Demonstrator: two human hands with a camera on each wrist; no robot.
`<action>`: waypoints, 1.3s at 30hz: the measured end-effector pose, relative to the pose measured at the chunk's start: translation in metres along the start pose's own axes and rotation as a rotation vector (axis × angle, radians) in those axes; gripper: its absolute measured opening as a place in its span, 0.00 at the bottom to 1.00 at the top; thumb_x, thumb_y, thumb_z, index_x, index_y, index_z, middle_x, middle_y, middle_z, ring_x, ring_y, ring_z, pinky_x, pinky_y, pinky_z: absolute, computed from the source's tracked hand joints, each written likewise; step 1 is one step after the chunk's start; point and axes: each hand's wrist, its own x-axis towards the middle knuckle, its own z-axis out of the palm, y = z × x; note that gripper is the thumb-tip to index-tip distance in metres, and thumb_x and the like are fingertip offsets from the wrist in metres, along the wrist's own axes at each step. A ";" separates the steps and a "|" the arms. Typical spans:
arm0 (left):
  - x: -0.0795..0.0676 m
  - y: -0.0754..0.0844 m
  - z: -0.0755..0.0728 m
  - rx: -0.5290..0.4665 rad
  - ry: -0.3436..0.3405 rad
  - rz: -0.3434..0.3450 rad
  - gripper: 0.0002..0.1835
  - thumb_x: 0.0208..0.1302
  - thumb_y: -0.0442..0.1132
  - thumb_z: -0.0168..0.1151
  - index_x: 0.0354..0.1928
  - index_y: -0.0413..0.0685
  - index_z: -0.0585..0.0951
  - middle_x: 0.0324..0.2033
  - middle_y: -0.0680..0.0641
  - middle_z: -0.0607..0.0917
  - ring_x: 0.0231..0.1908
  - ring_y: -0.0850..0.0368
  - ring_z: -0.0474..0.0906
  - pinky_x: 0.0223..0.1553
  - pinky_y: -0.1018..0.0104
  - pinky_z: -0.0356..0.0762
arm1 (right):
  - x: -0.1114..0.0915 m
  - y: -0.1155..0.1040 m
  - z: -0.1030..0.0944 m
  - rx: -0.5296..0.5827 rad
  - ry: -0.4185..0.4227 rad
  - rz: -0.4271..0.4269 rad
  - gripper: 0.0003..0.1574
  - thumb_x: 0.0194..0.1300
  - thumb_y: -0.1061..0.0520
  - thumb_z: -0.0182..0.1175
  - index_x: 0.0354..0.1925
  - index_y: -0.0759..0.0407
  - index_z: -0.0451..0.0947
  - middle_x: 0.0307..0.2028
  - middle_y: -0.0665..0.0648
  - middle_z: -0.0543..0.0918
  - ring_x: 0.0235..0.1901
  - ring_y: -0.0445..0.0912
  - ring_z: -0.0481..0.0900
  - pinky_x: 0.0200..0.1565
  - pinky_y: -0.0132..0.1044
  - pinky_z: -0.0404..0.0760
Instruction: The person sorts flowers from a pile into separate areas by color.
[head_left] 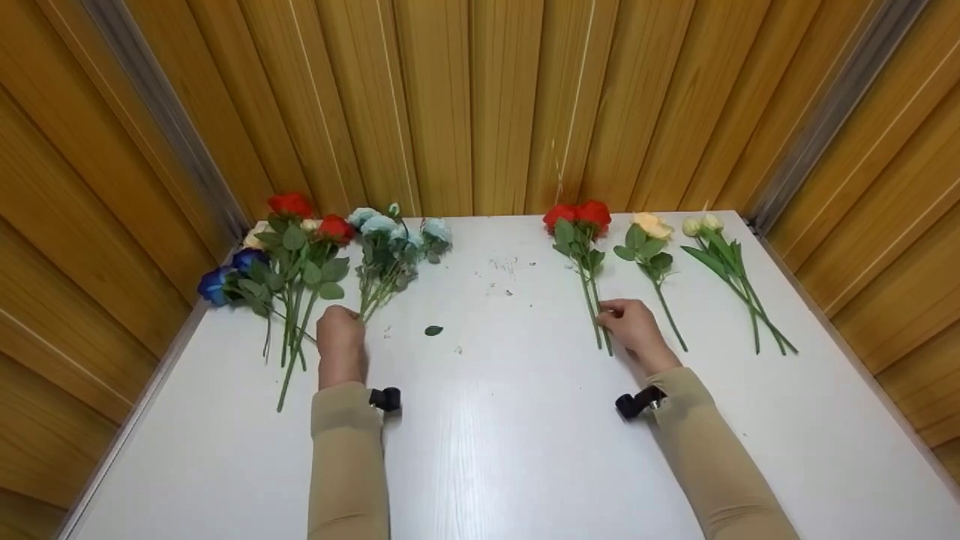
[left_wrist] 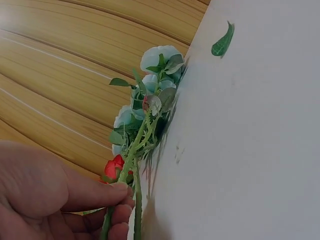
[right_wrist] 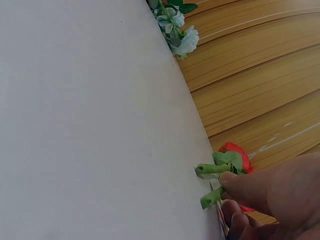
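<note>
pinching light-blue flowers [head_left: 384,227] is left hand [head_left: 341,339]; right hand [head_left: 630,324] is pinching red roses [head_left: 592,216] near far edge of tabletop [head_left: 480,450].

Loose green leaf [head_left: 433,330] on white table [head_left: 480,457]; wood-grain panels [head_left: 502,112] behind, grey strips [head_left: 840,109] in corners

On the desk [head_left: 487,450], flowers [head_left: 292,259] lie left of the left grip [head_left: 341,335], a leaf [head_left: 433,330] to its right; right of the right grip [head_left: 631,324] lie a rose [head_left: 659,262], then tulips [head_left: 733,262]; behind both, a wall [head_left: 502,112].
</note>
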 end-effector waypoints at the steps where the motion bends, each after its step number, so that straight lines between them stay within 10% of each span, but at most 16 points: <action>1: 0.001 0.000 0.000 -0.011 -0.008 -0.002 0.17 0.69 0.29 0.49 0.49 0.29 0.84 0.51 0.28 0.85 0.52 0.32 0.81 0.57 0.42 0.80 | 0.000 0.000 0.000 0.001 -0.002 -0.001 0.24 0.72 0.59 0.61 0.62 0.69 0.79 0.53 0.71 0.85 0.42 0.51 0.78 0.40 0.31 0.74; 9: 0.004 0.005 -0.003 -0.089 -0.134 -0.066 0.14 0.75 0.35 0.57 0.48 0.31 0.86 0.39 0.35 0.89 0.34 0.51 0.80 0.37 0.61 0.80 | 0.001 -0.002 0.000 -0.020 -0.033 0.006 0.24 0.75 0.58 0.60 0.64 0.67 0.78 0.54 0.71 0.84 0.46 0.54 0.79 0.43 0.35 0.75; 14: 0.003 0.010 -0.001 -0.330 -0.266 -0.150 0.14 0.75 0.30 0.56 0.53 0.26 0.82 0.29 0.42 0.86 0.25 0.58 0.80 0.29 0.68 0.81 | 0.000 -0.004 0.000 -0.022 -0.043 0.016 0.24 0.75 0.58 0.59 0.65 0.67 0.77 0.55 0.71 0.83 0.46 0.54 0.78 0.43 0.36 0.75; 27: 0.000 0.016 0.006 -0.524 -0.430 -0.189 0.15 0.74 0.30 0.59 0.57 0.27 0.80 0.35 0.42 0.90 0.32 0.57 0.89 0.43 0.63 0.89 | 0.001 -0.005 -0.001 -0.008 -0.019 0.036 0.26 0.75 0.54 0.58 0.64 0.68 0.77 0.60 0.72 0.82 0.58 0.60 0.79 0.61 0.50 0.78; 39: 0.000 0.030 0.000 -0.533 -0.410 -0.147 0.15 0.75 0.34 0.60 0.57 0.33 0.81 0.42 0.41 0.91 0.40 0.53 0.92 0.53 0.58 0.88 | -0.001 -0.012 -0.006 0.020 0.060 0.059 0.25 0.75 0.53 0.59 0.61 0.69 0.80 0.47 0.68 0.85 0.35 0.43 0.76 0.35 0.29 0.74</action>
